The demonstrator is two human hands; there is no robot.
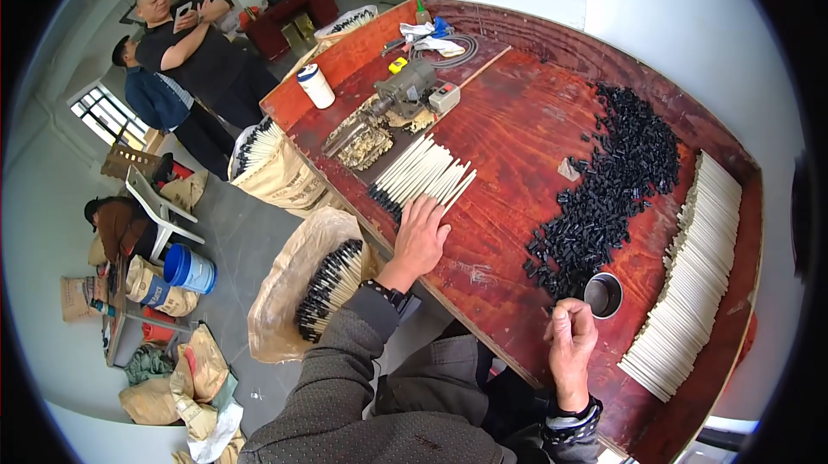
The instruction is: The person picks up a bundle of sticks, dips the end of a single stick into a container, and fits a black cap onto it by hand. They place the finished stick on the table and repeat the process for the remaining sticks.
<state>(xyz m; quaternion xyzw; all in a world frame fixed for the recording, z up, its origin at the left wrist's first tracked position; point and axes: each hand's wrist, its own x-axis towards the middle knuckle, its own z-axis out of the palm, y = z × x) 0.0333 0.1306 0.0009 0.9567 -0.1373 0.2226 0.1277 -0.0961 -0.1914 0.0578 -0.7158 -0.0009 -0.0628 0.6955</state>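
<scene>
Hands at near edge of worn red plywood surface [517, 136].
Left hand [420, 235] open, flat on black-tipped white sticks [423, 172]; right hand [569, 345] pinched shut beside small dark cup [603, 295], contents unclear.

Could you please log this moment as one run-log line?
left hand: flat on white sticks | right hand: pinched closed beside small cup | black caps: heaped on table

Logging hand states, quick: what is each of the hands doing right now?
Left hand: open, palm down on the cream sticks with black caps.
Right hand: fingers curled shut beside the small dark cup; whether it holds anything cannot be told.
</scene>
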